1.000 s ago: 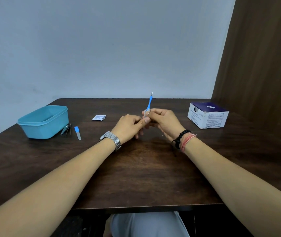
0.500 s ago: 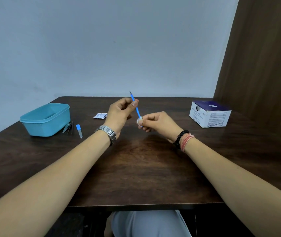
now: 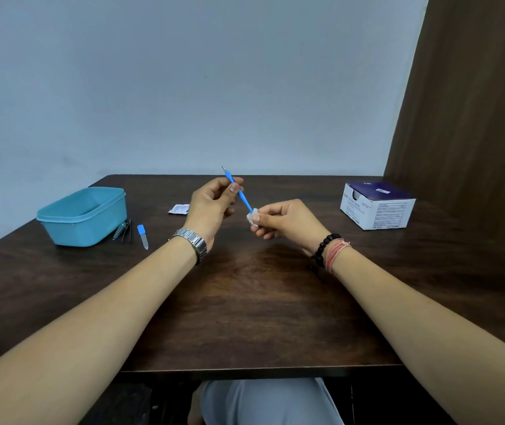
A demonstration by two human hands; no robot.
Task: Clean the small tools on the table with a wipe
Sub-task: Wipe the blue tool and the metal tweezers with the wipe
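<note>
Above the dark table [image 3: 260,317], your right hand [image 3: 288,222] pinches a folded white wipe [image 3: 252,218] around the lower end of a slim blue tool [image 3: 240,194]. Your left hand [image 3: 214,204] grips the tool's upper shaft, metal tip tilted up and leftward. Left of the tool lie a blue-capped file [image 3: 142,236], nail clippers [image 3: 122,230] and a teal tub [image 3: 84,214]; farther back, a sachet [image 3: 179,209]; right, a box [image 3: 377,205].
</note>
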